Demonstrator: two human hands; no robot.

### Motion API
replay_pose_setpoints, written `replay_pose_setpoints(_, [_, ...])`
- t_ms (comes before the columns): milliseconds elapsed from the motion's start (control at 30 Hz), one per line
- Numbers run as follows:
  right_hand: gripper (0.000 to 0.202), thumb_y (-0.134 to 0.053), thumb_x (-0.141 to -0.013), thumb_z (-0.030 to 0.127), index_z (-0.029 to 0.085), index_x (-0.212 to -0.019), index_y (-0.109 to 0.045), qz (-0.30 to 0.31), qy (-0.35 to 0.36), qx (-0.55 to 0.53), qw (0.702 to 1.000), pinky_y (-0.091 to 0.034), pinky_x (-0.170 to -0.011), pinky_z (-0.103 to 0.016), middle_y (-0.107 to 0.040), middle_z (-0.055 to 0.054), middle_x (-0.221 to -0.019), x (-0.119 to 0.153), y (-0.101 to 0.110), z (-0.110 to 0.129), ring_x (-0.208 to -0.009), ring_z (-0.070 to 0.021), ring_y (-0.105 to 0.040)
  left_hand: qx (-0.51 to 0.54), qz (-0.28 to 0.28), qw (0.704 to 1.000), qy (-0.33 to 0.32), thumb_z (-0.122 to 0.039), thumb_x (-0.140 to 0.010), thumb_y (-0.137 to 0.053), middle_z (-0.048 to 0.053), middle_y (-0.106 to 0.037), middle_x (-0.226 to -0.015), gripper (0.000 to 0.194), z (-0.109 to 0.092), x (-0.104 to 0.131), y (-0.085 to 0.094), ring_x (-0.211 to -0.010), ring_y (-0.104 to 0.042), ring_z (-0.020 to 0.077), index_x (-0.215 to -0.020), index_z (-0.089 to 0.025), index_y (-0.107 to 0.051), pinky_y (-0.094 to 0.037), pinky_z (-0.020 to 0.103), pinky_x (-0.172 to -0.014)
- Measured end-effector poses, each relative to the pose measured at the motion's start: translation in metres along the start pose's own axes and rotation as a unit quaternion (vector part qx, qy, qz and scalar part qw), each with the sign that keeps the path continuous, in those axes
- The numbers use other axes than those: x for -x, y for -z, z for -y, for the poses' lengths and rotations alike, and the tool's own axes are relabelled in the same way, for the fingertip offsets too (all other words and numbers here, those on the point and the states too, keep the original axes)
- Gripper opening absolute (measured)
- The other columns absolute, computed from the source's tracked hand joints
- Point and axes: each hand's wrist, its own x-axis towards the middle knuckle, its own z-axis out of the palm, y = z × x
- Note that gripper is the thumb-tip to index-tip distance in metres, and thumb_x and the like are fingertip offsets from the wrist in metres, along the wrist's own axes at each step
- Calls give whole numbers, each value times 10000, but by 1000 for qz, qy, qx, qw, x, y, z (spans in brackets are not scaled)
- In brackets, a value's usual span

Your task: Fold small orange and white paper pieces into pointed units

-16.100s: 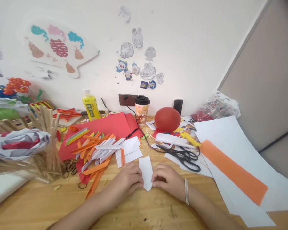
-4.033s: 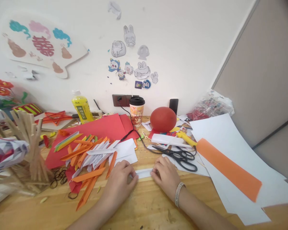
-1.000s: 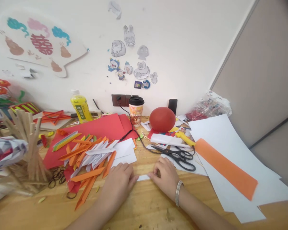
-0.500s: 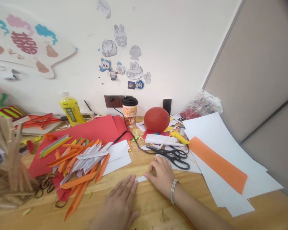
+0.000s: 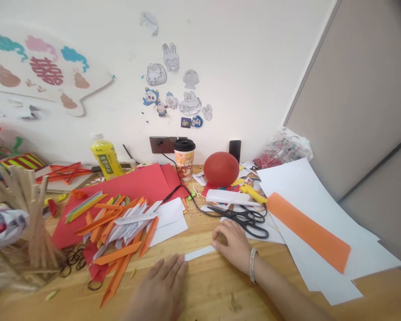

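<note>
A narrow white paper strip [image 5: 199,253] lies on the wooden table between my hands. My left hand [image 5: 163,281] rests flat with its fingers stretched out, the fingertips at the strip's left end. At the right end, the thumb and forefinger of my right hand [image 5: 232,244] pinch the strip. Just beyond that hand lie black scissors [image 5: 240,217] on white paper. Left of my hands is a pile of folded orange paper strips [image 5: 120,256] and folded white paper strips [image 5: 132,225].
Red paper [image 5: 143,180] lies behind the pile. Along the wall stand a yellow-labelled bottle [image 5: 106,157], a lidded cup [image 5: 184,162] and a red balloon [image 5: 221,168]. A yellow glue gun [image 5: 253,193], white sheets [image 5: 324,249] and an orange sheet [image 5: 309,232] lie right. Wooden sticks [image 5: 40,223] stand left.
My hands have moved apart, and more of the white strip shows between them. The left hand has shifted a little left and the right slightly right. The view has also shifted slightly.
</note>
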Motion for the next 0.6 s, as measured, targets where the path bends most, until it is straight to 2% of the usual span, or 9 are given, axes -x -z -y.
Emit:
replay_pose_setpoints(100, [144,-552,-746,62,191,-741,-616,-26,-2,-76,997,-403,-701,-275,-583,-9,-796,-1,2,-3,-782,-160,-547,-42,10,999,-5,-162,-694,-520,123,-535,-1258,507,-3,-3,0,-1123,-544,307,-1198,-161,-577,-460,423,-932])
replay_pose_setpoints(200, [54,-663,-711,149,194,-727,-638,-22,7,-76,997,-398,-749,-304,-585,-11,-813,3,1,3,-827,-182,-541,-69,-14,997,-12,-135,-727,-512,138,-592,-1197,430,-7,-8,-2,-1066,-585,312,-1145,-146,-611,-489,425,-884])
replay_pose_setpoints(267, [114,-729,-654,164,206,-706,-637,5,20,-47,999,-380,-767,-322,-589,-3,-833,6,-1,9,-861,-196,-527,-68,-46,997,-7,-108,-767,-485,139,-657,-1099,350,-8,-12,-2,-978,-630,305,-1077,-145,-643,-511,428,-829])
replay_pose_setpoints(400, [182,-721,-651,66,196,-681,-597,26,68,-64,995,-380,-758,-299,-598,11,-834,10,-6,17,-850,-171,-527,-19,-87,995,44,-83,-797,-477,96,-691,-928,294,-7,-20,7,-829,-645,259,-1029,-167,-637,-525,390,-731])
replay_pose_setpoints(533, [232,-717,-636,11,191,-659,-572,29,118,-111,986,-399,-746,-268,-617,30,-773,11,-7,18,-797,-149,-540,46,-75,992,95,-147,-829,-506,53,-639,-857,132,-3,-26,11,-816,-603,232,-822,-189,-632,-494,344,-699])
replay_pose_setpoints(600, [213,-706,-649,19,193,-668,-583,29,112,-118,986,-409,-714,-257,-626,31,-750,11,-6,19,-766,-148,-549,61,-78,990,99,-152,-843,-494,41,-618,-806,154,-1,-27,9,-785,-586,221,-736,-181,-600,-475,334,-688])
